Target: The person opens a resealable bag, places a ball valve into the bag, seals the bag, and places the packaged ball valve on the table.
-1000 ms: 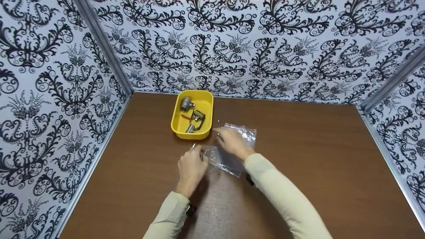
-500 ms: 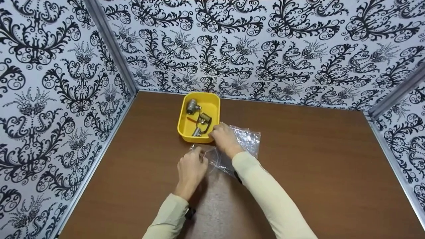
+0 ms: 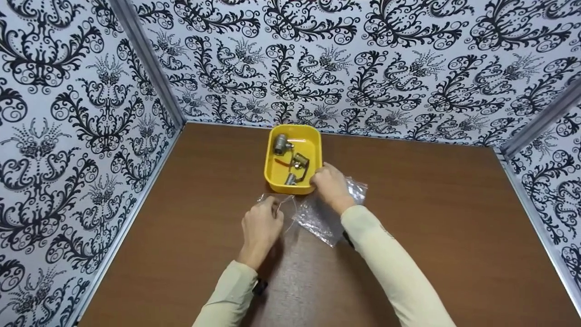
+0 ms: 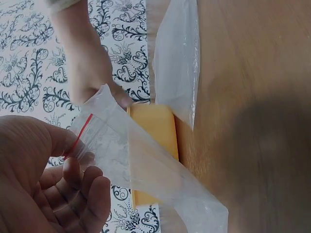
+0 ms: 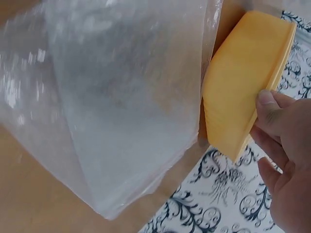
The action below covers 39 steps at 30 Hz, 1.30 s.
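Note:
My left hand [image 3: 262,225] pinches a clear zip bag [image 4: 109,145] by its top edge, near the red zip line [image 4: 81,131]. The bag hangs from the thumb and fingers, in front of the yellow bin [image 3: 290,190]. With thumb and fingers, my right hand [image 3: 333,186] grips the bin's rim at its near right corner; the right wrist view shows the thumb [image 5: 267,104] on the outer wall. Inside the bin lie several metal fittings, among them a thick grey fitting [image 3: 280,145], a brassy fitting [image 3: 300,160] and a thin red piece [image 3: 282,161].
More clear plastic bags [image 3: 320,225] lie on the brown table [image 3: 431,227] under and beside my right forearm. Patterned walls [image 3: 317,68] with metal corner posts [image 3: 145,59] enclose the table at the back and sides.
My right hand has come to the bin's rim and taken hold of it. The bin has slid to the right with that hand. The left hand keeps its pinch on the bag.

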{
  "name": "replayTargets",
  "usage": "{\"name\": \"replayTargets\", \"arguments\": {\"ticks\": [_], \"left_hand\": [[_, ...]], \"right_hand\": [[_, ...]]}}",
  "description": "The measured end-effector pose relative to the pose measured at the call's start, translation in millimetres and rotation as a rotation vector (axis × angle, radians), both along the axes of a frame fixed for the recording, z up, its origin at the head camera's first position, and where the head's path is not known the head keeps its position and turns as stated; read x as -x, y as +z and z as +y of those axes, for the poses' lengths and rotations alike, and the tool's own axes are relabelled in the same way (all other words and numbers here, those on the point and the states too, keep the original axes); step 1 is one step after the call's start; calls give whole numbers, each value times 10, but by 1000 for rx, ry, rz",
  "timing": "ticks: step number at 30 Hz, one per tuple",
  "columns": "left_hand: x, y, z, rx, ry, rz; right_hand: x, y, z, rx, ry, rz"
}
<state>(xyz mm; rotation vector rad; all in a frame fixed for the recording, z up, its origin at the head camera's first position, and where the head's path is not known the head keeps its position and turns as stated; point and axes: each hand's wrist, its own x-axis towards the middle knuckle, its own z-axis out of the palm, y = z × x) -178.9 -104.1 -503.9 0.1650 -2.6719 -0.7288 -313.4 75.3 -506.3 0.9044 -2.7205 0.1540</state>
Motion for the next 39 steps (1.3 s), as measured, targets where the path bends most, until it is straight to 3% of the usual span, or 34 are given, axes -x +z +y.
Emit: {"name": "replayTargets", "arguments": {"ticks": [4, 6, 14, 22, 29, 33, 39], "left_hand": [[36, 10, -2, 4, 6, -10], [50, 8, -4, 10, 12, -6], [59, 0, 33, -1, 9, -3], [46, -6, 183, 43, -7, 32], [54, -24, 277, 106, -14, 125], [73, -26, 291, 119, -34, 189], [88, -35, 295, 143, -70, 230]], "right_hand": [[35, 31, 121, -30, 13, 35], [43, 67, 154, -39, 10, 5], [144, 134, 128, -33, -64, -256], [308, -44, 13, 116, 75, -514], [390, -66, -6, 92, 108, -532], [442, -57, -23, 56, 49, -551], [501, -61, -37, 10, -26, -602]]}}
